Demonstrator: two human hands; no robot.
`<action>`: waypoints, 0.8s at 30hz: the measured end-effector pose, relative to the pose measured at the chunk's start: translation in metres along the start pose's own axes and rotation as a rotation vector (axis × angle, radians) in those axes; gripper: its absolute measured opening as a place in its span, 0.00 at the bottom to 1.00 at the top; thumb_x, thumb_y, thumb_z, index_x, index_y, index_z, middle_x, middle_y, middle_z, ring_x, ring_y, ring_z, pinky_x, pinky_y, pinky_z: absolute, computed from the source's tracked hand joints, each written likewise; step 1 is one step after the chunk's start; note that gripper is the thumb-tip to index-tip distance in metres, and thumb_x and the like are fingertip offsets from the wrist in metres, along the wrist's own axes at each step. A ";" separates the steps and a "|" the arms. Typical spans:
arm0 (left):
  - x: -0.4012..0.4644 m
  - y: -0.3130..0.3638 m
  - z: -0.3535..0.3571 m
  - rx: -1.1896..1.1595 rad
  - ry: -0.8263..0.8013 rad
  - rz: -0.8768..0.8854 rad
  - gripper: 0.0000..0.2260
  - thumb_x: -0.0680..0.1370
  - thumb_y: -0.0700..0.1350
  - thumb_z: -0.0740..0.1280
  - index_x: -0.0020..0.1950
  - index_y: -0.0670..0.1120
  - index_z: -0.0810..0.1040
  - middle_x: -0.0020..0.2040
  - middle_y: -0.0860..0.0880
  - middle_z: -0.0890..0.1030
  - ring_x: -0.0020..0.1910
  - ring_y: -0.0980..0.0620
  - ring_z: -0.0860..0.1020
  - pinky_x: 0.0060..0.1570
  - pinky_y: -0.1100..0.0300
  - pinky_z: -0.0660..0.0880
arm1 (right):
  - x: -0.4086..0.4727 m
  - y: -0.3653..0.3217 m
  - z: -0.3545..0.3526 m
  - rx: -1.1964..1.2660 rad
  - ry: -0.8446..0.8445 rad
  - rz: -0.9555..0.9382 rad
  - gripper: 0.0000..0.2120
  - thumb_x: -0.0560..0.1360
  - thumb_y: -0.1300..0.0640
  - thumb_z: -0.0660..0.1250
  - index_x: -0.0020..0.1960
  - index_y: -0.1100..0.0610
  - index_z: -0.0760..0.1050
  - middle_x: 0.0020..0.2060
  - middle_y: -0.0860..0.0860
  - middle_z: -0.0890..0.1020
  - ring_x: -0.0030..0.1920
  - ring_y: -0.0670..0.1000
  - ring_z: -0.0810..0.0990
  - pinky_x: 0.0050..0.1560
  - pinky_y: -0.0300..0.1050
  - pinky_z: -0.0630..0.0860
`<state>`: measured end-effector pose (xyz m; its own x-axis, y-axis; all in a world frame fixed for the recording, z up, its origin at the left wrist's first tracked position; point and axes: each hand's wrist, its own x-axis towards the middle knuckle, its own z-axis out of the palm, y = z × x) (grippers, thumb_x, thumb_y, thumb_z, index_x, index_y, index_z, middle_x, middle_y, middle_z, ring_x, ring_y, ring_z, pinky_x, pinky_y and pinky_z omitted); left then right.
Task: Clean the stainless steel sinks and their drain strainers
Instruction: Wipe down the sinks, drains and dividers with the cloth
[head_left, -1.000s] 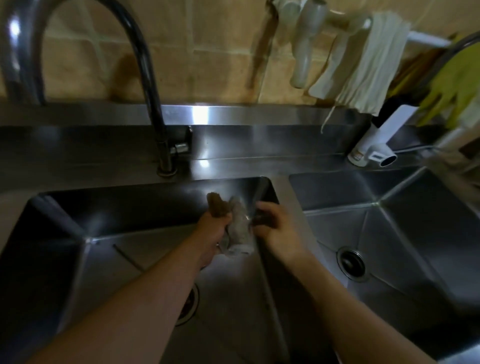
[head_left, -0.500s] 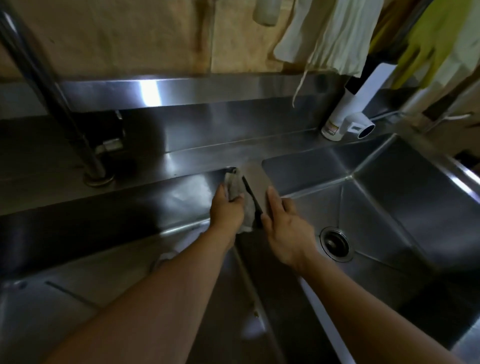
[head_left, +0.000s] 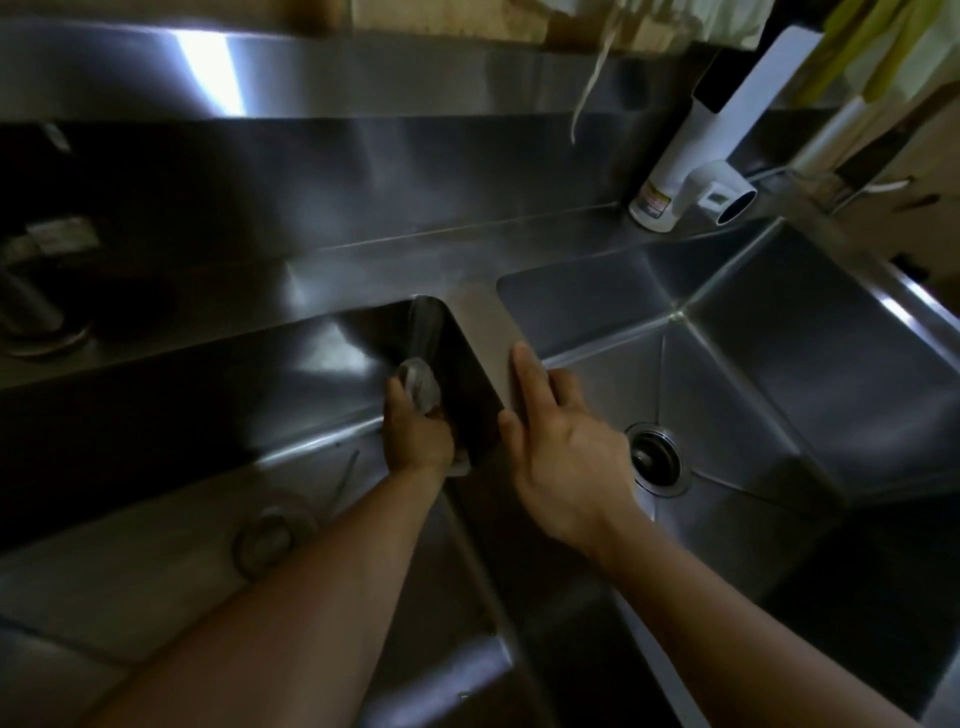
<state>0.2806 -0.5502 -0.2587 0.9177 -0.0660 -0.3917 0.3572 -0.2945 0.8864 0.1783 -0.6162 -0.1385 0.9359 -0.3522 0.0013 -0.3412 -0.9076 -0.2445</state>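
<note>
Two stainless steel sinks lie side by side: the left sink (head_left: 171, 519) and the right sink (head_left: 779, 395), split by a narrow divider (head_left: 480, 332). My left hand (head_left: 418, 434) grips a grey cloth (head_left: 420, 383) against the left sink's right inner wall, just below the divider. My right hand (head_left: 563, 447) rests on the divider's top edge, its fingers straight and pointing away from me. A round drain strainer (head_left: 657, 458) sits in the right sink's floor. The left sink's drain (head_left: 265, 540) shows dimly beside my left forearm.
A white bottle (head_left: 675, 176) and a small white device (head_left: 722, 192) stand on the back ledge at the right. The faucet base (head_left: 36, 317) is at the far left. Cloths and yellow gloves (head_left: 878, 47) hang above the right sink.
The view has swung left and closer. My left hand with the cloth has slid down from the divider's top onto the left sink's inner wall. My right hand stays on the divider.
</note>
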 end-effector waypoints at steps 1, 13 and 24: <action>0.006 -0.009 0.002 0.036 -0.026 -0.064 0.20 0.77 0.38 0.62 0.69 0.47 0.66 0.63 0.39 0.75 0.61 0.40 0.74 0.61 0.50 0.70 | 0.000 0.000 0.001 -0.001 0.006 -0.003 0.29 0.80 0.42 0.49 0.77 0.49 0.45 0.65 0.54 0.67 0.53 0.53 0.75 0.48 0.51 0.77; -0.002 -0.027 -0.004 -0.089 -0.084 -0.107 0.22 0.77 0.38 0.65 0.71 0.43 0.66 0.64 0.40 0.75 0.62 0.40 0.75 0.63 0.48 0.71 | -0.002 -0.003 -0.008 0.056 -0.015 -0.003 0.27 0.81 0.45 0.51 0.77 0.48 0.49 0.65 0.55 0.68 0.57 0.57 0.76 0.52 0.54 0.75; -0.090 0.010 -0.003 -0.384 -0.081 0.163 0.20 0.78 0.36 0.63 0.70 0.45 0.66 0.66 0.42 0.74 0.66 0.45 0.73 0.68 0.45 0.67 | -0.007 0.002 -0.025 0.237 -0.064 -0.039 0.22 0.81 0.53 0.54 0.74 0.50 0.60 0.60 0.55 0.74 0.55 0.57 0.77 0.55 0.56 0.75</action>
<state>0.2024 -0.5445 -0.2139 0.9564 -0.1620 -0.2429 0.2611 0.1018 0.9599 0.1689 -0.6211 -0.1151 0.9542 -0.2959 -0.0441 -0.2816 -0.8387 -0.4662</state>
